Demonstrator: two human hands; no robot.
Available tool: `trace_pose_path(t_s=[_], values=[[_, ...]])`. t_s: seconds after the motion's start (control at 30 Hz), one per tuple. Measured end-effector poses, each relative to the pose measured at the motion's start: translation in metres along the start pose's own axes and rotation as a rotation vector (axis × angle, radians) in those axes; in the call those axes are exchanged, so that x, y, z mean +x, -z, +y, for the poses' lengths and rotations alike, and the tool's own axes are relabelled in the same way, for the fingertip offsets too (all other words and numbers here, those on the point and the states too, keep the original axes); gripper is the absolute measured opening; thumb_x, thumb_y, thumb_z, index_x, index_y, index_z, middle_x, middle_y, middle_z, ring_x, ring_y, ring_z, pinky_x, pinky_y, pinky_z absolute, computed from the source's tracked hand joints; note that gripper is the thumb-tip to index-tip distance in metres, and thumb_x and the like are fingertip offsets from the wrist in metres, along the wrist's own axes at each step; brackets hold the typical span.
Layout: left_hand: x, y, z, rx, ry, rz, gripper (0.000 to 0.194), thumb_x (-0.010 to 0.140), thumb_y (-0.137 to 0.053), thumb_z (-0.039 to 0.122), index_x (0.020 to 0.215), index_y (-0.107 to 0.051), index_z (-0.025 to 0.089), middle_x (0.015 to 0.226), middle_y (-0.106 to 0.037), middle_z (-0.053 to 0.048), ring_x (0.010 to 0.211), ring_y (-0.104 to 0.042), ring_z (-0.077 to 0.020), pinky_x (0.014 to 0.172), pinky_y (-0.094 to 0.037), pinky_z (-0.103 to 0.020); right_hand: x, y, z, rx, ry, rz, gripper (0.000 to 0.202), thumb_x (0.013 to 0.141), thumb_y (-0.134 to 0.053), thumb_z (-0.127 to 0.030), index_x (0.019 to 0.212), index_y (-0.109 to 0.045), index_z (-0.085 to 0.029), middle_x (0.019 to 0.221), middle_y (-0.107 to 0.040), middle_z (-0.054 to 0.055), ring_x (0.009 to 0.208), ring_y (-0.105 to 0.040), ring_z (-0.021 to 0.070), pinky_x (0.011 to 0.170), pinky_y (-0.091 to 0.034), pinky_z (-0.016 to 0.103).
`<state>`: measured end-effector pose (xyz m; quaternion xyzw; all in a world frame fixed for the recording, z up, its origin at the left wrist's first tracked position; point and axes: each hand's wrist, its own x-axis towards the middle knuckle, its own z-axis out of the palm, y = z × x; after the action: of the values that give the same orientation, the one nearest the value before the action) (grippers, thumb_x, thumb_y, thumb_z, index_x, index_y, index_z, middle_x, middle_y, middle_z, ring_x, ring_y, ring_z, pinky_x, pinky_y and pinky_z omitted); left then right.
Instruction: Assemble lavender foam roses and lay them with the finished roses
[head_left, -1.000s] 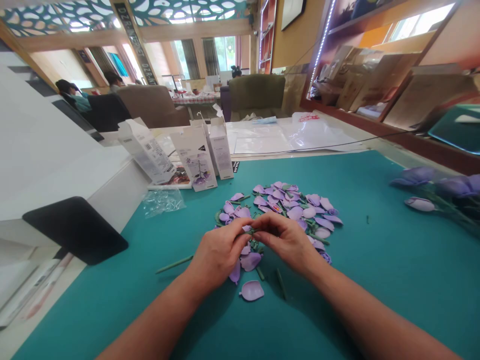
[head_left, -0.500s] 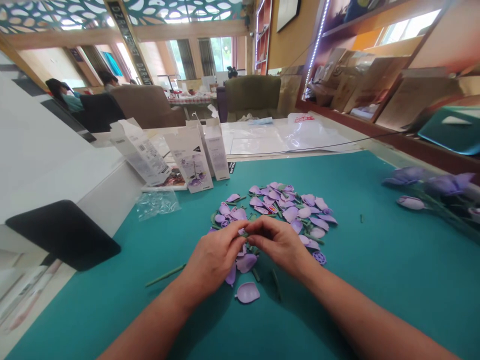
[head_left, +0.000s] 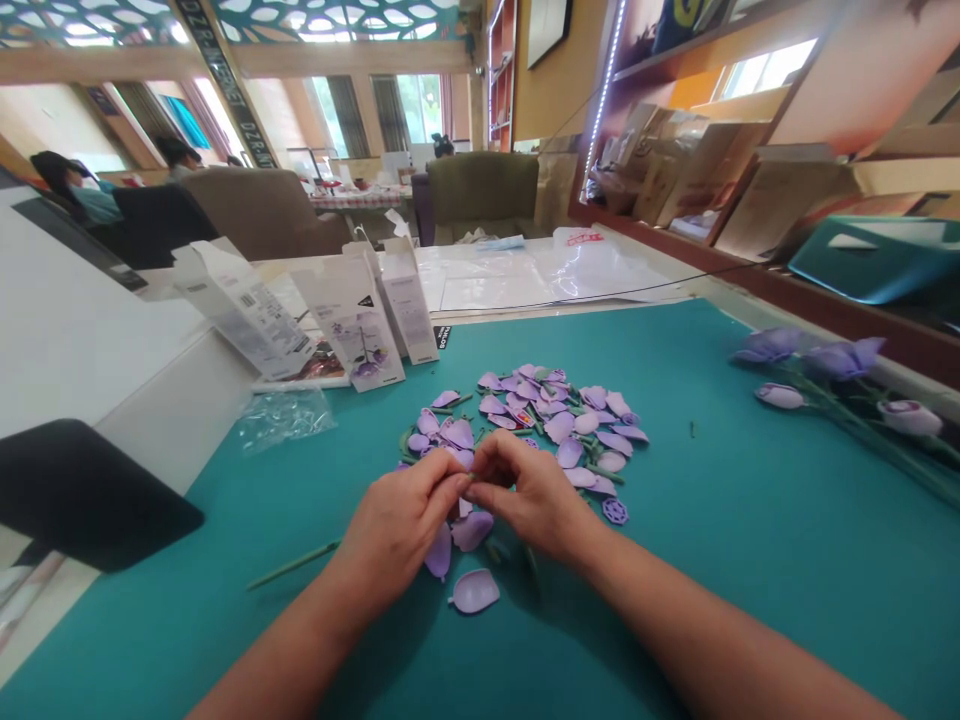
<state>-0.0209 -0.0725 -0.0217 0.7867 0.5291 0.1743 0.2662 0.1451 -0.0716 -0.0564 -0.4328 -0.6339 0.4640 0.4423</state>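
Observation:
My left hand (head_left: 409, 510) and my right hand (head_left: 536, 495) meet fingertip to fingertip above the green mat (head_left: 720, 560). Both are closed in a pinch on something small between them, mostly hidden by the fingers. Behind and around them lies a pile of purple petals (head_left: 559, 427) with short green stem pieces. A loose pale petal (head_left: 475, 591) rests on the mat nearer to me, below the hands. Left of my left hand is a thin green stem (head_left: 292, 565), and a round purple lattice piece (head_left: 615, 511) lies right of my right hand.
Open white boxes (head_left: 360, 320) stand at the back left beside a crumpled clear bag (head_left: 285, 418). A black flat object (head_left: 94, 495) is at the left edge. Assembled purple flowers (head_left: 844, 357) lie at the right. People sit in the far background.
The view has turned slightly right, so the things on the mat appear shifted left. My hands stay pinched together, with only small changes in the fingers.

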Motion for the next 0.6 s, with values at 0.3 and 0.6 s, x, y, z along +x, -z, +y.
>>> trace_pose_path(t_s=[0.3, 0.6], values=[[0.003, 0.011, -0.007, -0.07, 0.002, 0.116, 0.029, 0.091, -0.038, 0.043, 0.08, -0.055, 0.023, 0.068, -0.062, 0.004, 0.062, -0.054, -0.014, 0.061, -0.039, -0.026, 0.019, 0.077, 0.008, -0.474, 0.012, 0.388, 0.013, 0.08, -0.057, -0.025, 0.081, -0.07, -0.021, 0.081, -0.07, 0.003, 0.076, -0.062, 0.0185, 0.068, -0.045, 0.03], [0.005, 0.02, -0.008, -0.074, 0.058, 0.19, 0.027, 0.089, -0.04, 0.041, 0.076, -0.055, 0.022, 0.064, -0.063, 0.004, 0.056, -0.052, -0.0134, 0.059, -0.04, -0.025, 0.019, 0.081, 0.018, -0.992, 0.012, 0.058, 0.019, 0.085, -0.054, -0.02, 0.081, -0.073, -0.021, 0.086, -0.07, 0.006, 0.084, -0.061, 0.0208, 0.072, -0.043, 0.03]])
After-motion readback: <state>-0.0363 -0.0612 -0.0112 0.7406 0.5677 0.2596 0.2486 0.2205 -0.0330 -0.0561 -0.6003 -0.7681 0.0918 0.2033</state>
